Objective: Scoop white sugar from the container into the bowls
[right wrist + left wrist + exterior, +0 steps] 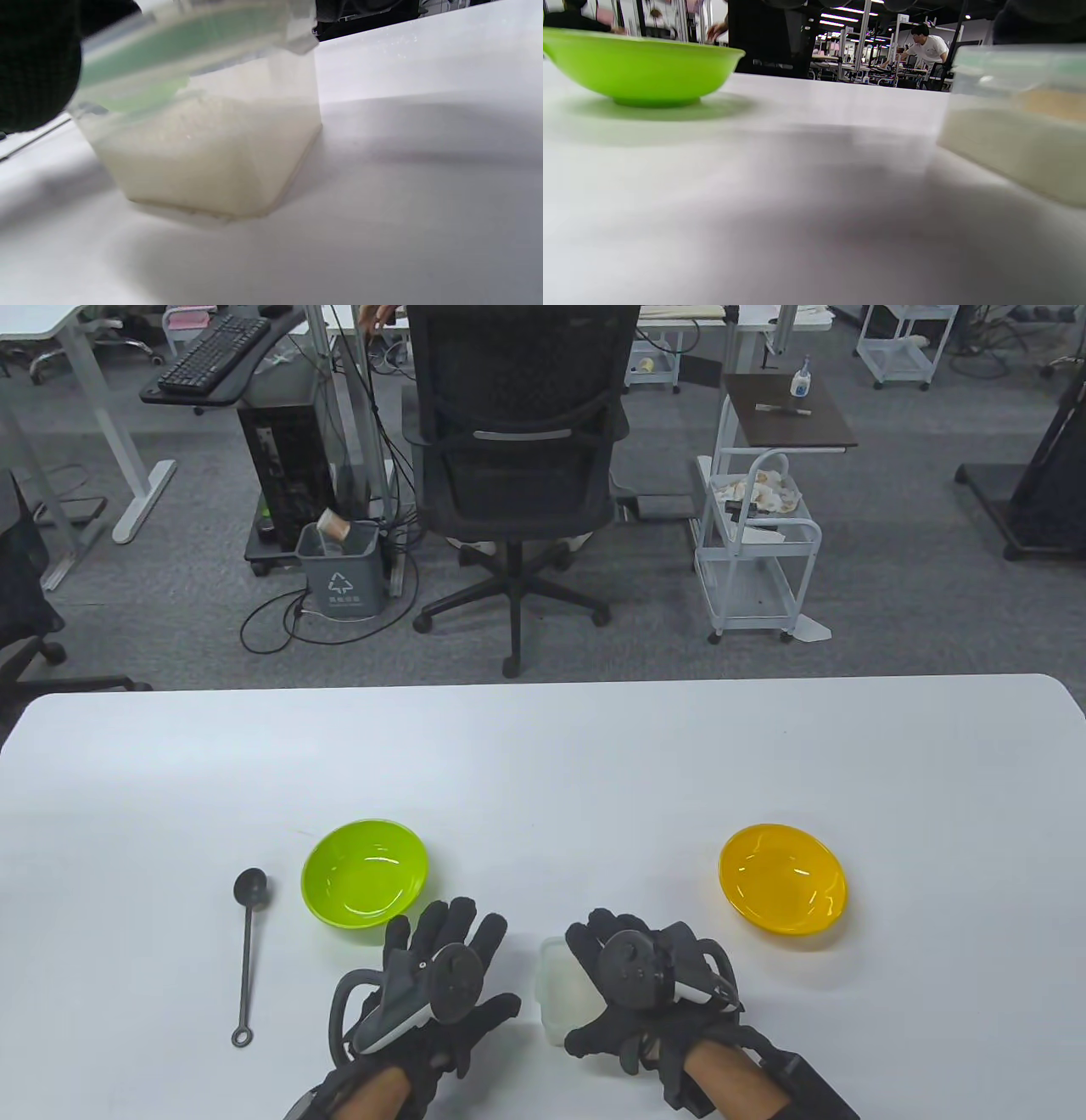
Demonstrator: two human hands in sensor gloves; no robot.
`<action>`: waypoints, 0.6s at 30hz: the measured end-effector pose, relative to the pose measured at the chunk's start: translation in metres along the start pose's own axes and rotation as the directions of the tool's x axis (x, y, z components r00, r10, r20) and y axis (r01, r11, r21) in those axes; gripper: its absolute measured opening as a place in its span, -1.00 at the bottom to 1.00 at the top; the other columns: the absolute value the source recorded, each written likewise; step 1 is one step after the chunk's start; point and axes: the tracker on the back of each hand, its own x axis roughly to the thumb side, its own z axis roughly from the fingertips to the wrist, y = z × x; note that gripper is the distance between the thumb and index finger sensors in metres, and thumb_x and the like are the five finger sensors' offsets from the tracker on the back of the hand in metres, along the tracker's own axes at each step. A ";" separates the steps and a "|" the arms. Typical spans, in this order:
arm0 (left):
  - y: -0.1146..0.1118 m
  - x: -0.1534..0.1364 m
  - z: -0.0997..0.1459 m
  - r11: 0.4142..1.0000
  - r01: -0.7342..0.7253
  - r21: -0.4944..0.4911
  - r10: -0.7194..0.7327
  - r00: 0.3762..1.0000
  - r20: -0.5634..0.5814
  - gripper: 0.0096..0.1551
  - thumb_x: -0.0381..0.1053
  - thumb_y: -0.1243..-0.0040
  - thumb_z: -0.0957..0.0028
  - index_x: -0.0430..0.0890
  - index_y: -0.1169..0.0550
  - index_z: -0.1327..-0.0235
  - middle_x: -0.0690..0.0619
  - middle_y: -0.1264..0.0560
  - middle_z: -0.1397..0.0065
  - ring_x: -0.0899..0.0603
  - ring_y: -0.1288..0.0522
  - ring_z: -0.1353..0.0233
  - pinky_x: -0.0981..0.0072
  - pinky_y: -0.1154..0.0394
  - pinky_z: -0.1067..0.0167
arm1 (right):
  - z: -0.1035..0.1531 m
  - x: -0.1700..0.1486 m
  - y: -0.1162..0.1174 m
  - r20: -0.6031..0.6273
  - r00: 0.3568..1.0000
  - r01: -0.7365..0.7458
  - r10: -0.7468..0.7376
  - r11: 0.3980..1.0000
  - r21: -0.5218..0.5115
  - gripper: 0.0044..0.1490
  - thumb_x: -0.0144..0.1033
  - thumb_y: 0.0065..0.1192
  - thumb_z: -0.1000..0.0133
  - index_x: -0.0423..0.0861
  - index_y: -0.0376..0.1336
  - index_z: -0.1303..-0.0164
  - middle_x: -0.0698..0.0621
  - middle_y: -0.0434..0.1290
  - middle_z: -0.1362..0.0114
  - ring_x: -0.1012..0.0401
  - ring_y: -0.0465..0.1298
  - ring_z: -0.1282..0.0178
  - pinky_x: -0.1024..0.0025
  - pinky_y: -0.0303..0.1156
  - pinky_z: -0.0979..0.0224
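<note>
White table [543,763], grey carpet [891,585], black office chair [519,466], white cart [755,551]

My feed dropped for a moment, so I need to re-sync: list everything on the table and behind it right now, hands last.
green bowl: 1, lime green, table left of centre, empty
yellow bowl: 1, orange-yellow, table right, empty
spoon: 1, black, long-handled, lying left of the green bowl
sugar container: 1, clear with green-trimmed lid on, part full of white sugar, between the hands
table: 1, white
office chair: 1, black, behind the table
waste bin: 1, grey, floor, left of the chair
cart: 1, white, floor, right of the chair
left hand: black glove, flat beside the container
right hand: black glove, fingers over the container's lid
</note>
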 end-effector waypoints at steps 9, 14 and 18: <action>0.011 0.007 -0.016 0.916 -0.384 -0.118 0.369 0.920 -0.128 0.04 0.56 -0.02 0.09 0.28 -0.07 -0.68 0.14 -0.07 -0.80 -0.14 -0.18 -0.80 -0.28 0.06 -0.65 | 0.020 -0.023 -0.021 -0.132 0.953 0.248 -0.272 0.954 -0.170 0.16 0.32 0.31 0.00 0.01 -0.10 -0.65 -0.28 -0.05 -0.71 -0.23 0.21 -0.64 -0.15 0.20 -0.57; -0.001 0.011 -0.026 0.881 -0.429 -0.199 0.395 0.899 -0.189 -0.03 0.49 -0.05 0.03 0.16 -0.17 -0.65 0.16 -0.33 -0.67 -0.07 -0.45 -0.64 -0.19 -0.18 -0.62 | 0.027 -0.043 -0.014 -0.265 0.846 0.396 -0.462 0.879 -0.265 -0.02 0.16 0.30 -0.06 -0.09 0.06 -0.58 -0.36 0.21 -0.57 -0.15 0.54 -0.35 0.00 0.46 -0.34; -0.015 0.014 -0.029 0.871 -0.428 -0.242 0.384 0.899 -0.210 -0.15 0.44 -0.06 0.00 0.16 -0.30 -0.58 0.23 -0.50 -0.50 0.00 -0.60 -0.47 -0.08 -0.31 -0.56 | 0.026 -0.051 0.000 -0.351 0.770 0.459 -0.533 0.845 -0.275 -0.13 0.05 0.32 -0.07 -0.15 0.16 -0.50 -0.34 0.42 -0.40 -0.03 0.70 -0.08 0.14 0.58 -0.12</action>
